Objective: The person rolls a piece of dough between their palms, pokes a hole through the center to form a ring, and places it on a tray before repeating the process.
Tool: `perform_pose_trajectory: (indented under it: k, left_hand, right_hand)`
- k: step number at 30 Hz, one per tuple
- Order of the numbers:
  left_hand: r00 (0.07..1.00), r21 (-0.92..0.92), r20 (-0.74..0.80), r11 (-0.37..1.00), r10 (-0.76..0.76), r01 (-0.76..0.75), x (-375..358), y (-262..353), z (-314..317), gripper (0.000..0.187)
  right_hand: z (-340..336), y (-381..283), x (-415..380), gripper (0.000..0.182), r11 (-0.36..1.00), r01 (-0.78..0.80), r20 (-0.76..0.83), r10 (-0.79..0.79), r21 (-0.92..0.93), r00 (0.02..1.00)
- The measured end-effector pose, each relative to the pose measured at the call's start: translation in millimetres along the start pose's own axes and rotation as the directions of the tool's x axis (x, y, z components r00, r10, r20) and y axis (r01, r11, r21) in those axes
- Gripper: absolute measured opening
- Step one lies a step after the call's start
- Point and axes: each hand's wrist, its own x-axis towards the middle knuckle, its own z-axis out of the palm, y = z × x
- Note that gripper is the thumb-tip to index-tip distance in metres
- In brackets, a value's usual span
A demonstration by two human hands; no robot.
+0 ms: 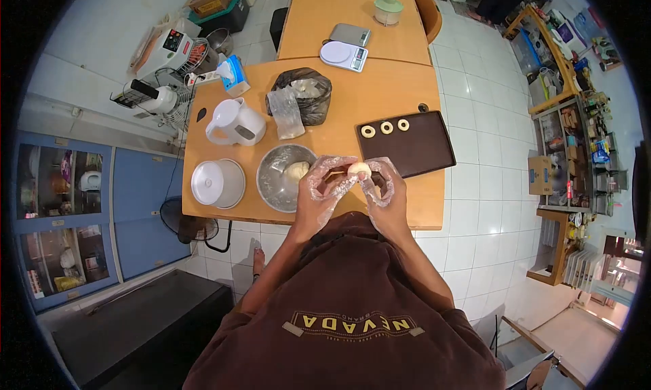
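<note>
A small pale piece of dough is held between my two floury, plastic-gloved hands above the table's front edge. My left hand grips it from the left with the fingertips, and my right hand pinches its right side. Left of my hands, a metal bowl holds a larger lump of dough. Behind my right hand lies a dark baking tray, with three dough rings in a row near its far left corner.
Around the wooden table stand a white kettle, a white lidded container, a black plastic bag, a tissue box, a white scale and a green-lidded jar. A person is at the top right.
</note>
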Motion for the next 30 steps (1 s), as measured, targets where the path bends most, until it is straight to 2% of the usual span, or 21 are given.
perform_pose_trajectory:
  k: [3,6,9,15,18,21,24,27,30]
  left_hand:
    - [0.999,-0.022,-0.01,0.999,-0.035,0.035,0.9,4.3,4.2,0.029]
    - [0.998,-0.068,-0.059,0.997,-0.037,0.033,1.2,2.6,2.5,0.027]
    - [0.998,-0.039,-0.062,0.999,-0.018,0.016,3.6,0.4,-0.8,0.023]
    - [1.0,0.044,-0.026,0.999,-0.003,0.004,1.7,0.4,-2.6,0.02]
    - [0.997,0.068,-0.038,0.996,0.062,-0.06,-1.9,-8.5,-5.5,0.019]
    - [0.998,0.068,-0.05,0.997,0.047,-0.044,-4.8,-11.6,-5.3,0.021]
    - [1.0,0.076,0.004,0.997,0.004,-0.004,-6.7,-8.0,-4.2,0.025]
    - [0.998,0.107,0.047,0.993,0.048,-0.053,-6.9,-11.8,-5.2,0.029]
    - [1.0,0.019,0.015,1.0,0.015,-0.015,-8.0,-11.0,-2.6,0.031]
  right_hand:
    - [5.7,0.0,-3.6,0.016,0.993,-0.031,-0.048,0.037,0.116,0.998]
    - [3.9,-1.3,-4.8,0.016,0.917,-0.119,-0.013,0.134,0.381,0.991]
    - [-0.3,-2.1,-6.4,0.017,0.935,-0.163,0.013,0.167,0.315,0.986]
    - [0.8,-0.9,-5.0,0.018,0.959,-0.094,-0.007,0.099,0.267,0.995]
    - [0.3,3.3,-4.9,0.017,0.965,-0.099,0.018,0.098,0.241,0.995]
    - [0.0,5.5,-5.7,0.014,0.976,-0.109,0.043,0.103,0.187,0.994]
    - [1.1,8.9,-8.1,0.012,0.992,-0.034,0.024,0.031,0.121,0.999]
    - [1.0,8.2,-9.7,0.016,0.999,0.04,0.009,-0.04,-0.012,0.999]
    - [2.9,15.1,-12.8,0.014,0.999,0.041,-0.004,-0.041,0.035,0.999]
